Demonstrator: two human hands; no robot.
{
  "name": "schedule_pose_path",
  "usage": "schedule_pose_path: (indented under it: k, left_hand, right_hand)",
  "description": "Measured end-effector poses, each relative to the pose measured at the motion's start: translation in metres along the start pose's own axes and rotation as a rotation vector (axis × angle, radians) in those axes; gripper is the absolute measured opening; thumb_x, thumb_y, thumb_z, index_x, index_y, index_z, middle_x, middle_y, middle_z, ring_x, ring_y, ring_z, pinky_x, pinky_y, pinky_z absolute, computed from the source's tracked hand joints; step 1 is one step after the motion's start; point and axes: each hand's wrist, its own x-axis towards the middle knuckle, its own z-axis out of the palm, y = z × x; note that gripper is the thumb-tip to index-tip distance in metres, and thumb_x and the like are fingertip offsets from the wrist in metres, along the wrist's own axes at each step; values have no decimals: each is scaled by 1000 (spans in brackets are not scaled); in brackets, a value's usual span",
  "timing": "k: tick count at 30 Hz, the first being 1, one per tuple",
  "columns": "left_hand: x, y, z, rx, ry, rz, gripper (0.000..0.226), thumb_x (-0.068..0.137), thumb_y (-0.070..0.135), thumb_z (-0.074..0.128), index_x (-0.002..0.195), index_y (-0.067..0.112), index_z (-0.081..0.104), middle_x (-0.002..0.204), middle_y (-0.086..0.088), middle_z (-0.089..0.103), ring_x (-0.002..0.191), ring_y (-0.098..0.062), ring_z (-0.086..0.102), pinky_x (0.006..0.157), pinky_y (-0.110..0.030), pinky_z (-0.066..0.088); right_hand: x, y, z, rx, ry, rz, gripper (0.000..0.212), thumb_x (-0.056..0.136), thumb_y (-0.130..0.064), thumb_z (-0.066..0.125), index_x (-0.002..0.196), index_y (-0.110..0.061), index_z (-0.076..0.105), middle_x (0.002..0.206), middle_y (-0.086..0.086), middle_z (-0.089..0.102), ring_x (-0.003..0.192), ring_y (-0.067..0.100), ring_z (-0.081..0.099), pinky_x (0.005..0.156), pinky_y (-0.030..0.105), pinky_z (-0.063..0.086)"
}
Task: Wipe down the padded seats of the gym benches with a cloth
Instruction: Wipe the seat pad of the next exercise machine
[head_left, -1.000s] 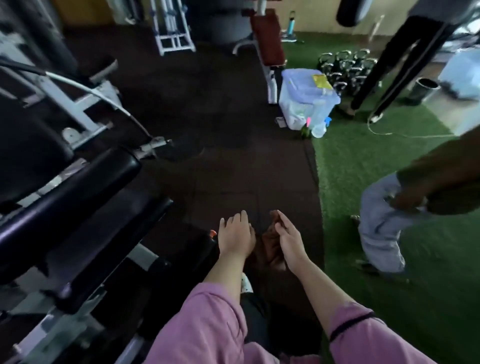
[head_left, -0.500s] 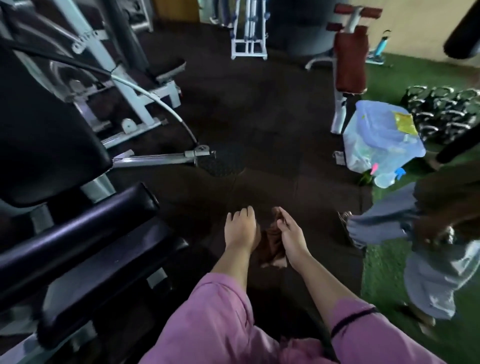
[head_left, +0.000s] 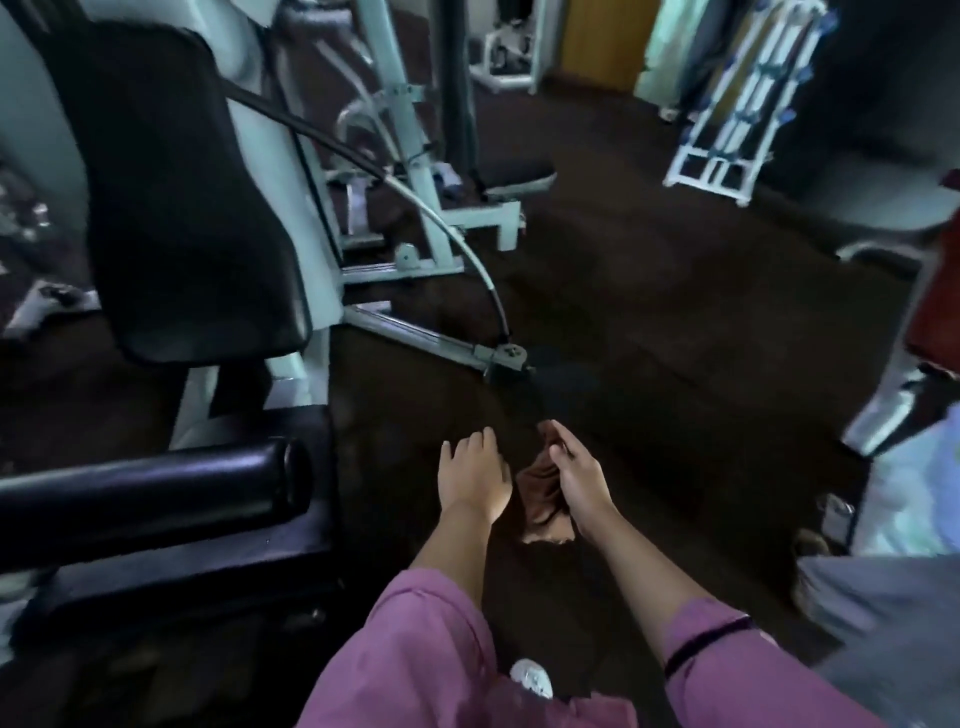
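A dark brown cloth hangs between my hands in front of me. My right hand grips its upper edge with curled fingers. My left hand is beside the cloth, palm down, fingers loosely bent; whether it holds the cloth is hidden. A black padded back rest stands upright at the left on a white machine frame. Below it, at lower left, lie a black roller pad and the black padded seat.
A white cable runs from the machine down to a floor bracket. A white rack stands at the back right. A red padded bench and another person's grey clothing are at the right edge. Dark rubber flooring spreads ahead.
The view has swung left: the black machine pads now fill the left side, and the plastic bin and green turf have left the frame. My hands stay together around the cloth.
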Motion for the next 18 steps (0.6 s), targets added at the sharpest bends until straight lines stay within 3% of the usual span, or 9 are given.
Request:
schedule_pose_path:
  k: [5, 13, 18]
  left_hand:
    - [50, -12, -19, -10, 48, -159, 51, 99, 32, 34, 146, 13, 29, 139, -2, 47, 127, -19, 44, 110, -39, 31]
    - [156, -68, -48, -36, 133, -414, 49, 97, 30, 34, 143, 12, 34, 137, -3, 49, 126, -19, 44, 109, -40, 25]
    - [202, -106, -71, -74, 162, -542, 46, 96, 29, 36, 140, 13, 37, 133, -3, 51, 124, -20, 46, 109, -41, 28]
  right_hand:
    - [76, -35, 21, -143, -206, -30, 40, 101, -19, 42, 140, -30, 47, 141, -6, 48, 130, 13, 44, 110, 29, 33]
    - [193, -86, 108, -194, -461, -84, 38, 99, -21, 47, 130, -41, 54, 131, -2, 59, 120, 18, 55, 108, 42, 42]
    - [240, -120, 167, -179, -589, -153, 38, 98, -7, 48, 134, -19, 55, 133, 0, 58, 124, 15, 53, 109, 29, 37]
